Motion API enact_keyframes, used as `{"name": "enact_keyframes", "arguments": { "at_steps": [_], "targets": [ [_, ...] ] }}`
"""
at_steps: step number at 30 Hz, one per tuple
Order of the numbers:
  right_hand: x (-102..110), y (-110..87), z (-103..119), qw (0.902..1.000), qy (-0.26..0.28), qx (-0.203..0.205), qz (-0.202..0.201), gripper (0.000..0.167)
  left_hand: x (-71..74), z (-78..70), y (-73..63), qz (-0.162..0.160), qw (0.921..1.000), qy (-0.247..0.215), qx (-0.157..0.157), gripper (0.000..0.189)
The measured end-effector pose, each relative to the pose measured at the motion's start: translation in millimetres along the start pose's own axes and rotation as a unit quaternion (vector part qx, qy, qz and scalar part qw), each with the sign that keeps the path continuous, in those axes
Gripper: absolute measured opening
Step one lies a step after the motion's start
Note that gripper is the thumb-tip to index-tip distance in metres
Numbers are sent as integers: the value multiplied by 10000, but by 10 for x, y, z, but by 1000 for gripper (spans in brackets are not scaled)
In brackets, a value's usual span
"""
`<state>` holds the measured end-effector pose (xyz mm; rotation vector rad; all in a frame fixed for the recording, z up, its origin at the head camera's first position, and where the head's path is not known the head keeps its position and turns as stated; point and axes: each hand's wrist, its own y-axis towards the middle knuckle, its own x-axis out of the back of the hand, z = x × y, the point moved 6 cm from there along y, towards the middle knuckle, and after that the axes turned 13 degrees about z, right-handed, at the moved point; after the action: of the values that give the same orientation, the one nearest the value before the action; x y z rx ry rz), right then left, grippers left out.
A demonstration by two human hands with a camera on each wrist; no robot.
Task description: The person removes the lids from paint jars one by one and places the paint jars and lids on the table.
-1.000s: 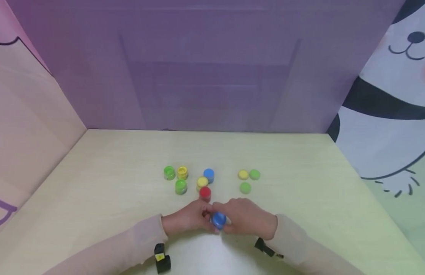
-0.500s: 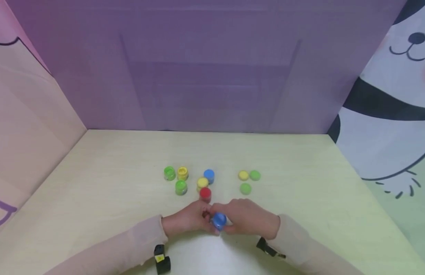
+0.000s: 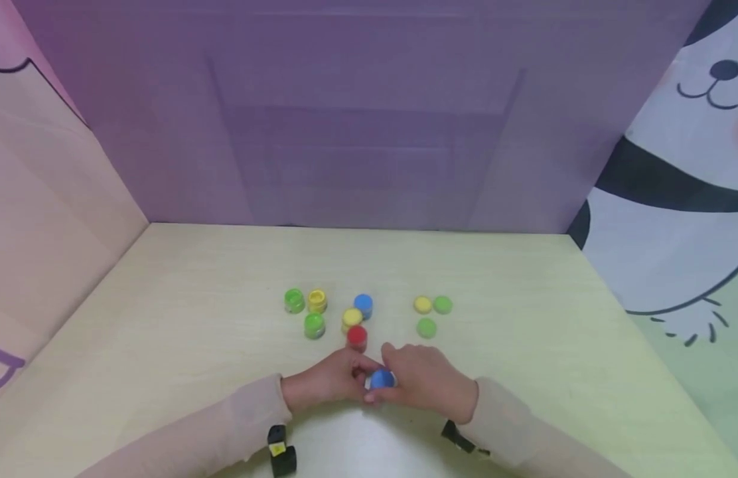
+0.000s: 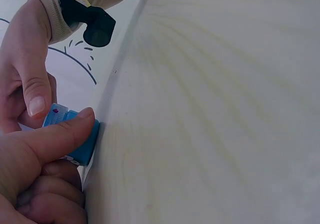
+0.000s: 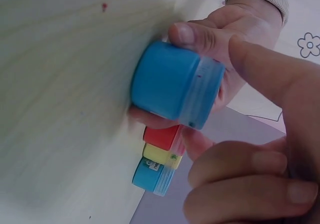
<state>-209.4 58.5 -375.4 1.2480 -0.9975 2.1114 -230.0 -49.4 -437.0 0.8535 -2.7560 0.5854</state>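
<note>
A small blue paint jar (image 3: 382,380) with a clear, lighter band at its top stands low on the table between my hands. My left hand (image 3: 327,382) grips its body, thumb (image 4: 75,129) on the near side. From the other side, my right hand (image 3: 431,382) has its thumb and forefinger bent around the jar's clear top, fingertips right at the edge. Its other fingers (image 5: 245,181) are curled. Just beyond my left hand is a red jar (image 3: 357,336), followed by a yellow jar (image 3: 352,318) and another blue jar (image 3: 363,304).
To the left stand two green jars (image 3: 314,325) and an open-topped yellow jar (image 3: 317,300). On the right lie a yellow lid (image 3: 423,305) and two green lids (image 3: 427,327). A purple panel (image 3: 369,133) rises behind the table (image 3: 524,332).
My right hand shifts its hold around the top of the blue jar: the forefinger lifts up and away, while the thumb swings left across the front. My left hand stays in place.
</note>
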Motion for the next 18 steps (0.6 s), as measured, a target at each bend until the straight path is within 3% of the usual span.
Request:
{"name": "enact_keyframes", "arguments": {
  "at_steps": [6, 18],
  "targets": [
    [-16, 9, -6, 9997, -21, -223, 105, 41, -12, 2, 10, 23, 10000, -21, -13, 29],
    [-14, 38, 2, 9997, -214, 6, 115, 38, 1, -19, -7, -67, 9999, 101, -78, 30]
  ]
}}
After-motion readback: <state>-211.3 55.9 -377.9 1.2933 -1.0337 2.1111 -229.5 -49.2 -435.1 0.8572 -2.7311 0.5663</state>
